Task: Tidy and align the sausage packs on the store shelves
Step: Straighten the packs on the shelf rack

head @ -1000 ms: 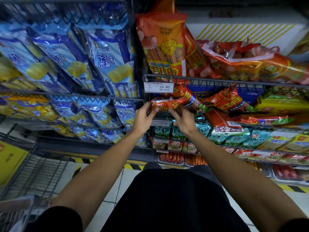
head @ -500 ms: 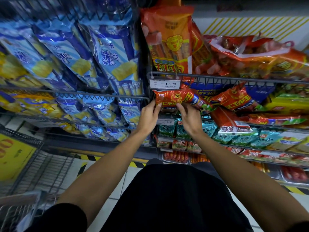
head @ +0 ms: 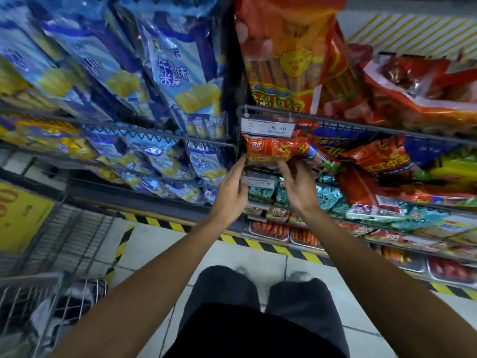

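A red sausage pack (head: 273,150) lies lengthwise at the left end of the second wire shelf (head: 361,126), just under the 19.90 price tag (head: 267,128). My left hand (head: 231,188) reaches up with straight fingers touching the pack's lower left corner. My right hand (head: 299,188) pinches the pack's lower edge between thumb and fingers. More red sausage packs (head: 379,157) lie askew to the right on the same shelf. A tall orange sausage pack (head: 286,60) stands on the shelf above.
Blue and yellow snack bags (head: 167,73) fill the wire shelves on the left. Teal packs (head: 327,197) and trays of sausages (head: 271,227) sit on lower shelves. A wire basket (head: 46,301) stands at the lower left, and hazard tape (head: 258,245) marks the floor.
The red pack has turned face-forward and moved up against the shelf front under the price tag. My left hand's grip has loosened to straight fingers; the view has moved closer.
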Action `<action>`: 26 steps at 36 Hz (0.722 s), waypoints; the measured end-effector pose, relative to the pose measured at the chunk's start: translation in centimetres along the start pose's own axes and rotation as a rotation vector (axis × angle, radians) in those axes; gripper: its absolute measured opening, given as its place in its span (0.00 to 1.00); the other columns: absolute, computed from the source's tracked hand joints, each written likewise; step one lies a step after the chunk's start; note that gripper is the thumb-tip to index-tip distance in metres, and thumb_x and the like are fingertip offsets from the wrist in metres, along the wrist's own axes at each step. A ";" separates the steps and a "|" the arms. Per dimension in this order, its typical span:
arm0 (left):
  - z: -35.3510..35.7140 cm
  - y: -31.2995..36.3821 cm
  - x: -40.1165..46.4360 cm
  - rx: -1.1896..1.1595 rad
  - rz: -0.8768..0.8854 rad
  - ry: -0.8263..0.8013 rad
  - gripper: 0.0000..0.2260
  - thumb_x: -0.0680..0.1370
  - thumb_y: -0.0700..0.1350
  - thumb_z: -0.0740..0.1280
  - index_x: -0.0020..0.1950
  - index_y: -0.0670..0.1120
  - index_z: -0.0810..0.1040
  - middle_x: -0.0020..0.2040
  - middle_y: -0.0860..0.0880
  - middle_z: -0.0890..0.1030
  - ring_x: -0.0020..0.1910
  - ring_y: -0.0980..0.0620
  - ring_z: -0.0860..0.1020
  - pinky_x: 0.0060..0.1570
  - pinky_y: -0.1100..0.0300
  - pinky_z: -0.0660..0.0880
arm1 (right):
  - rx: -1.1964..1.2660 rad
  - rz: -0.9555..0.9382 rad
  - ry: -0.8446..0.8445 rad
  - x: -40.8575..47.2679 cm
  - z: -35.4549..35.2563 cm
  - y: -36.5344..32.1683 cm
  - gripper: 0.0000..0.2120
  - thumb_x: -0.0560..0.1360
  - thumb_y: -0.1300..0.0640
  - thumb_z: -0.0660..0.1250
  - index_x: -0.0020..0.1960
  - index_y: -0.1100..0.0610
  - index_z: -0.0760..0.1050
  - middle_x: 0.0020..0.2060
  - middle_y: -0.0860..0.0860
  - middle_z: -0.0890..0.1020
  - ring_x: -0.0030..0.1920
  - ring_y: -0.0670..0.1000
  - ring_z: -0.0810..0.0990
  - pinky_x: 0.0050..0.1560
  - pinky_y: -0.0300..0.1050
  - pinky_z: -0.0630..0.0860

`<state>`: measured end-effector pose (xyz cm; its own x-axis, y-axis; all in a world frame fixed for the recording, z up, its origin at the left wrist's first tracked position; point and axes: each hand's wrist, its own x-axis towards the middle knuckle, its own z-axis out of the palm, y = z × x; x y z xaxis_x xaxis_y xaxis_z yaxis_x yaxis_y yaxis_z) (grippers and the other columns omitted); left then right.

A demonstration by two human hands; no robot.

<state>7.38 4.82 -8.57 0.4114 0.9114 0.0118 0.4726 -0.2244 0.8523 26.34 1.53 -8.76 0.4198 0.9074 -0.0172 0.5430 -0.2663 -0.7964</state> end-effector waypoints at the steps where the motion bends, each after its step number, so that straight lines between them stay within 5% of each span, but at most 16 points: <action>1: 0.1 0.1 0.1 -0.015 -0.008 0.001 0.29 0.84 0.33 0.60 0.83 0.48 0.56 0.81 0.52 0.61 0.79 0.48 0.64 0.77 0.52 0.65 | -0.014 -0.005 -0.010 0.1 -0.1 0.2 0.24 0.82 0.35 0.56 0.53 0.56 0.73 0.48 0.52 0.76 0.50 0.54 0.76 0.50 0.47 0.69; 6: 0.1 0.1 0.2 -0.050 -0.050 0.008 0.30 0.83 0.31 0.59 0.83 0.49 0.58 0.81 0.51 0.62 0.78 0.53 0.64 0.78 0.52 0.64 | -0.062 -0.031 -0.042 0.3 -0.1 0.9 0.24 0.83 0.37 0.56 0.58 0.59 0.73 0.47 0.53 0.77 0.47 0.54 0.77 0.46 0.46 0.70; 9: -0.1 0.4 0.5 -0.074 -0.077 0.043 0.29 0.83 0.30 0.60 0.82 0.49 0.61 0.80 0.52 0.64 0.77 0.57 0.64 0.77 0.62 0.62 | -0.106 -0.063 0.003 0.5 0.1 0.6 0.25 0.83 0.36 0.55 0.58 0.58 0.72 0.43 0.54 0.79 0.40 0.55 0.79 0.40 0.49 0.74; 12: 0.1 1.1 0.5 -0.204 -0.122 0.037 0.28 0.83 0.29 0.59 0.81 0.48 0.61 0.78 0.52 0.66 0.76 0.59 0.65 0.70 0.74 0.62 | -0.129 -0.075 0.031 0.4 0.2 1.1 0.30 0.82 0.33 0.51 0.62 0.57 0.74 0.49 0.56 0.83 0.45 0.56 0.82 0.45 0.52 0.79; 17: 0.6 0.5 0.0 -0.240 -0.077 0.053 0.30 0.83 0.29 0.59 0.76 0.58 0.60 0.72 0.67 0.66 0.73 0.70 0.65 0.73 0.70 0.61 | -0.084 -0.073 0.041 0.4 1.3 2.0 0.36 0.80 0.27 0.44 0.63 0.54 0.74 0.57 0.55 0.79 0.56 0.58 0.79 0.56 0.58 0.78; 20: 1.2 -0.3 -0.1 -0.228 -0.040 0.056 0.33 0.82 0.29 0.61 0.80 0.57 0.60 0.77 0.65 0.64 0.76 0.67 0.62 0.75 0.68 0.60 | -0.034 -0.072 0.074 0.3 1.9 2.1 0.33 0.81 0.31 0.47 0.66 0.55 0.73 0.61 0.55 0.77 0.61 0.58 0.76 0.61 0.55 0.74; 26: 1.9 -0.1 0.2 -0.341 0.005 0.137 0.26 0.82 0.41 0.63 0.80 0.52 0.64 0.73 0.61 0.66 0.71 0.67 0.68 0.69 0.71 0.66 | 0.011 -0.073 0.220 0.5 2.9 1.0 0.30 0.82 0.33 0.45 0.56 0.57 0.71 0.52 0.54 0.74 0.53 0.56 0.73 0.49 0.46 0.65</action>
<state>8.88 4.38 -9.58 0.2942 0.9534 0.0665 0.1742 -0.1219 0.9771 24.96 2.68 -11.32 0.5289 0.8311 0.1719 0.5702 -0.1979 -0.7973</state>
